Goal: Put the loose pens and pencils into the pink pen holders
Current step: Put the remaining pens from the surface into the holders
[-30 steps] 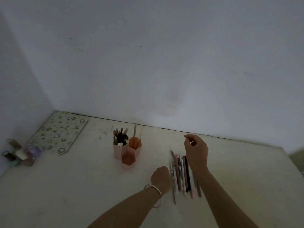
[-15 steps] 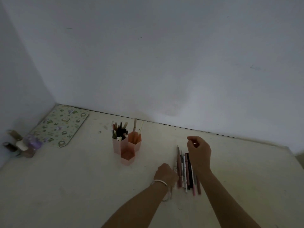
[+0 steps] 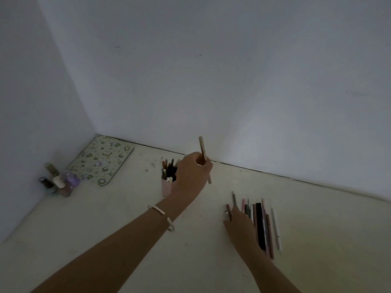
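My left hand (image 3: 191, 176), with a white bracelet on its wrist, is closed around a beige pen (image 3: 202, 149) held nearly upright. It hovers right over the pink pen holders (image 3: 166, 188), hiding all but the left one, which is packed with several pens (image 3: 169, 169). My right hand (image 3: 240, 226) lies palm down on the left end of the row of loose pens and pencils (image 3: 261, 225) on the table. Its fingertips rest at a grey pen (image 3: 234, 200) and a brown one (image 3: 228, 210); the grip itself is hidden.
A floral patterned mat (image 3: 102, 160) lies in the back left corner. Several small bottles (image 3: 60, 182) stand beside it against the left wall. The back wall runs close behind the holders. The cream table (image 3: 105, 225) stretches toward me.
My left hand lifted a beige pen from the loose row and carried it left and back, over the holders. My right hand dropped from its hover onto the row's left end.
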{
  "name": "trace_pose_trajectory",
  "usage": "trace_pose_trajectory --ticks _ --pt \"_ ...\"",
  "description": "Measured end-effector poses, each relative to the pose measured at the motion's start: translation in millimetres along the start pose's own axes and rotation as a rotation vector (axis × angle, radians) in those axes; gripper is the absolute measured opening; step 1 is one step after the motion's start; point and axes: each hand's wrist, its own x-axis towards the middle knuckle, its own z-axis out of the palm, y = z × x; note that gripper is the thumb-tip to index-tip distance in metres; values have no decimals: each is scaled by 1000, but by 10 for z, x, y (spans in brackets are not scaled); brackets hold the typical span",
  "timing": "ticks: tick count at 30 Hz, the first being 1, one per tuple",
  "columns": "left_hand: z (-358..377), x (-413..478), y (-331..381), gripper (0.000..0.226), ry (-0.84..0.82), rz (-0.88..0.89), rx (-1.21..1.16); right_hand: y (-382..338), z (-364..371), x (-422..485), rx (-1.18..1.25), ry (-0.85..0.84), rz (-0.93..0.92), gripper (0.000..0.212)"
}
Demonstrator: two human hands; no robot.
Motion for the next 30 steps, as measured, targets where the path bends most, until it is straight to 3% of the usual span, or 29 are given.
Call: trace_pose_trajectory --ticks 4,7,10,13,15,19,22,26,30 --pt "-388 133 70 14 94 -24 -25 -109 26 61 -63 -2 -27 19" --pt "-588 228 67 21 130 -46 -52 -206 -174 109 -102 74 -95 36" --pt "-647 272 -11 25 145 -34 -17 -430 -541 112 305 287 -181 65" --pt "-572 249 -145 30 100 31 216 -701 -880 146 614 555 -326 54" --pt "-471 227 -232 28 55 63 347 -868 -1047 155 738 648 -397 47" --pt "-277 261 -409 27 61 111 663 -1056 -1132 148 829 648 -460 45" --pt "-198 324 -495 26 86 162 748 -1080 -1018 167 828 614 -432 46" --pt "-166 334 -519 21 90 152 721 -1068 -832 198 809 581 -403 48" --pt "-291 314 -428 33 126 115 540 -1043 -714 250 767 551 -384 48"
